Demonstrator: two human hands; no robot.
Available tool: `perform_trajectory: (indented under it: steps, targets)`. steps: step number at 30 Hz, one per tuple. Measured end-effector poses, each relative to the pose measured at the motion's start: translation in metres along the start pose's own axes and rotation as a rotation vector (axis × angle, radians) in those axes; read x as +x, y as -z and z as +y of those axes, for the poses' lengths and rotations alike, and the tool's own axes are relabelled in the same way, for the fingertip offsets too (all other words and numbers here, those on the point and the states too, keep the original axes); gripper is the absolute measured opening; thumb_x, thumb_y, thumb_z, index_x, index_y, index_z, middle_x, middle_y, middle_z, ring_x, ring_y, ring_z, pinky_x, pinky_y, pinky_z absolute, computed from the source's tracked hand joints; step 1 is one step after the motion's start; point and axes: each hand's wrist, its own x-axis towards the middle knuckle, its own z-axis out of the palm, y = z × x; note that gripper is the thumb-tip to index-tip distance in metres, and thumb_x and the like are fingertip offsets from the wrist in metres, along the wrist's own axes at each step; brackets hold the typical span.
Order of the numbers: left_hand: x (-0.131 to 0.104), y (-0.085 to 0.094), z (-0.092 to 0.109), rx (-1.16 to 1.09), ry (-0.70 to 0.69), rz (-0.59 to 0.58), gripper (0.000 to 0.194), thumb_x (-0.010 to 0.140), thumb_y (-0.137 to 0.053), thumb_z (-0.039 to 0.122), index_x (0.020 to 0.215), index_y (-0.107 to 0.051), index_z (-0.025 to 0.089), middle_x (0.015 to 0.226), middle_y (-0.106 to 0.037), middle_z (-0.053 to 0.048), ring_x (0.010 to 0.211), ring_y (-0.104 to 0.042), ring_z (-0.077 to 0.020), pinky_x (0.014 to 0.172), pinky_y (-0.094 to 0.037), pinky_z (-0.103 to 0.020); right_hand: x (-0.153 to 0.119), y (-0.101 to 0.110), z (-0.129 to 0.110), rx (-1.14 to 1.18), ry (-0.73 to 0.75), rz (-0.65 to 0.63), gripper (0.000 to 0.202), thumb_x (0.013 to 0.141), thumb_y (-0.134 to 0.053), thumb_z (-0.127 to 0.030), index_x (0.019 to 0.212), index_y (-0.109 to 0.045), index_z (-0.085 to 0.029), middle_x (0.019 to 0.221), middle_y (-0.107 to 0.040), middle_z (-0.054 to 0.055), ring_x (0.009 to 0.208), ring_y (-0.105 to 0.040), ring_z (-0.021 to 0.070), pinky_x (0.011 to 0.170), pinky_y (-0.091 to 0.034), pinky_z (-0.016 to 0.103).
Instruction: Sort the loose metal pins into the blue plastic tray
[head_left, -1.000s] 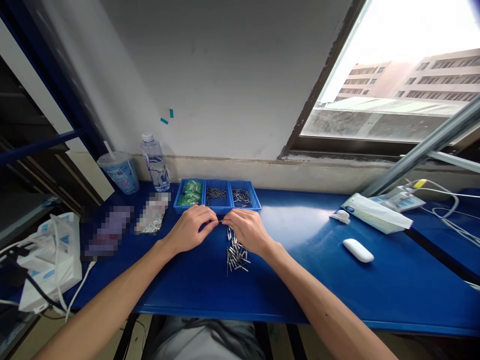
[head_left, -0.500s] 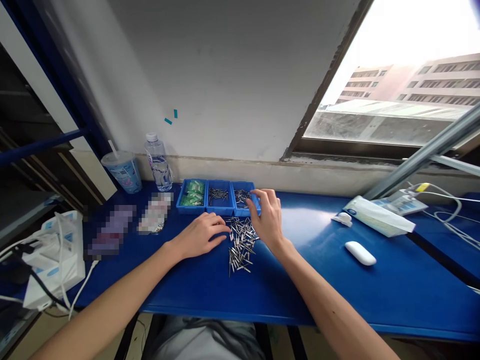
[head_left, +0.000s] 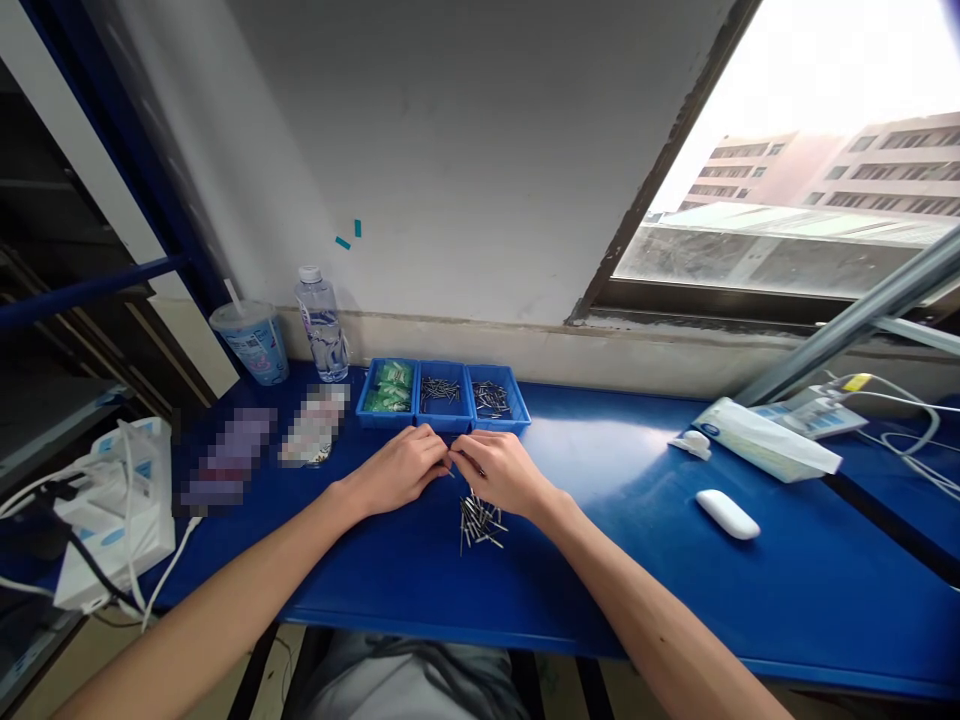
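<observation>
Over the far part of a loose pile of slim silver blind rivets (head_left: 480, 525), my two hands meet with fingertips almost touching. My left hand (head_left: 405, 468) is closed in a pinch, and a thin rivet tip shows at its fingers. My right hand (head_left: 499, 468) is closed too, thumb against fingers, with a bit of metal rivet showing between them. Just beyond stand three joined blue bins: the left bin (head_left: 363, 408) holds green-and-clear packets, while the middle bin (head_left: 444, 420) and right bin (head_left: 520, 408) hold small metal rivets. My hands hide part of the pile.
On the blue table (head_left: 600, 480), a white case (head_left: 727, 514), earbud-like white item (head_left: 691, 444) and tissue pack (head_left: 772, 440) lie right. A water bottle (head_left: 322, 330), lidded cup (head_left: 255, 345) and power strip (head_left: 124, 520) with cables stand left.
My right hand has come back from the right bin to my left hand, and its spread fingers have closed. My left fingers have drawn together into a pinch.
</observation>
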Motion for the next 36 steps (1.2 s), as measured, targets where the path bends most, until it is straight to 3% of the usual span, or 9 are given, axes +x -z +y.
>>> perform_trajectory:
  steps: [6,12,20,36]
  targets:
    - [0.000,0.009,-0.006,-0.054,0.063,0.157,0.009,0.105,-0.061,0.023,0.103,-0.068,0.019,0.094,-0.072,-0.003,0.089,-0.064,-0.0205,0.092,-0.046,-0.038,0.000,0.000,0.003,-0.001,-0.025,-0.044,0.018,0.110,-0.052,-0.025,0.099,-0.066,-0.020,0.088,-0.073,0.005,0.078,-0.069,0.0183,0.067,-0.043,0.029]
    - [-0.001,0.009,-0.006,-0.097,0.073,0.247,0.013,0.105,-0.062,0.028,0.105,-0.072,0.021,0.098,-0.075,-0.004,0.094,-0.068,-0.0211,0.094,-0.048,-0.039,-0.001,-0.005,0.002,-0.013,-0.023,-0.055,0.026,0.112,-0.043,-0.022,0.103,-0.067,-0.018,0.090,-0.073,0.006,0.078,-0.069,0.0173,0.066,-0.043,0.028]
    - [0.001,0.009,-0.007,-0.036,0.118,0.246,0.019,0.105,-0.061,0.031,0.098,-0.076,0.021,0.096,-0.079,-0.004,0.090,-0.068,-0.0221,0.090,-0.048,-0.041,-0.001,-0.003,0.004,-0.033,-0.014,0.091,0.027,0.111,-0.047,-0.025,0.101,-0.071,-0.020,0.092,-0.072,0.005,0.079,-0.067,0.0162,0.069,-0.043,0.027]
    - [0.000,0.014,-0.008,-0.055,0.158,0.246,0.019,0.105,-0.059,0.029,0.097,-0.074,0.020,0.095,-0.077,-0.004,0.091,-0.066,-0.0222,0.090,-0.046,-0.041,-0.001,0.003,0.007,-0.091,-0.006,0.143,0.036,0.113,-0.038,-0.023,0.087,-0.063,-0.020,0.083,-0.063,0.003,0.069,-0.055,0.0138,0.064,-0.036,0.027]
